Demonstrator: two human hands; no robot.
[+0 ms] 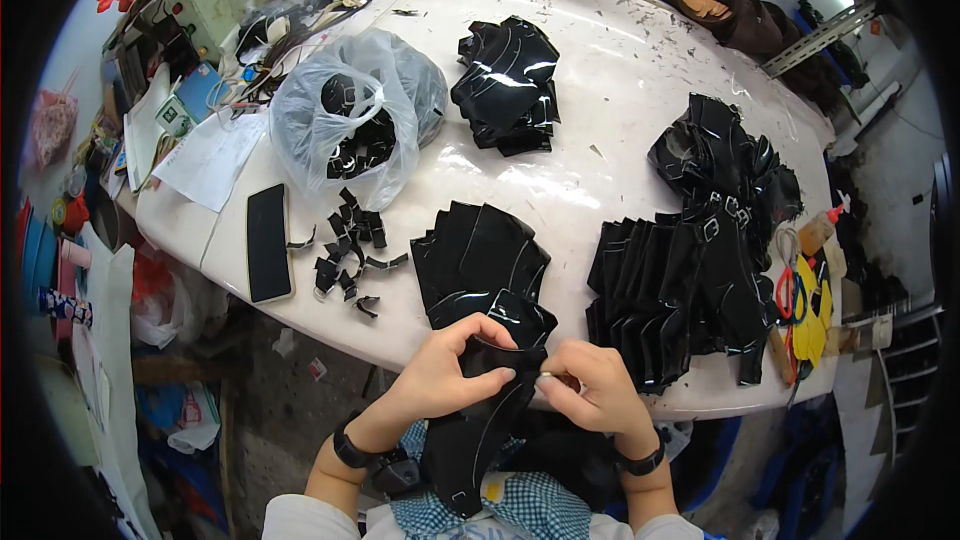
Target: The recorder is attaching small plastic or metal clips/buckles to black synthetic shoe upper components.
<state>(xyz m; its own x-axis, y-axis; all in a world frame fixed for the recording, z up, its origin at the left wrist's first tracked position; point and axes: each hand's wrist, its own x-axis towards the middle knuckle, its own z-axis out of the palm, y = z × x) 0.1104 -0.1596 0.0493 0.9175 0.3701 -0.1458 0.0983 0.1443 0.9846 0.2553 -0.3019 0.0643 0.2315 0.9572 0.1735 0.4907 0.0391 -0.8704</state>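
At the table's near edge, my left hand (452, 368) grips a glossy black leather shoe upper piece (468, 455), thumb and forefinger curled round its top part. Its lower end hangs over my lap. My right hand (597, 387) pinches the right edge of the same piece; a small light-coloured bit shows at the fingertips, too small to name. Just beyond my hands lies a fanned stack of similar black pieces (482, 258). Short black straps (350, 238) with small metal buckles are scattered to the left of that stack.
A see-through plastic bag (415, 75) holding black strap pieces stands at the back left, near a phone (267, 248). Another stack of black pieces (507, 80) lies farther back. Buckled uppers (727, 275) are piled at right, beside scissors (797, 302) and yellow material (812, 315).
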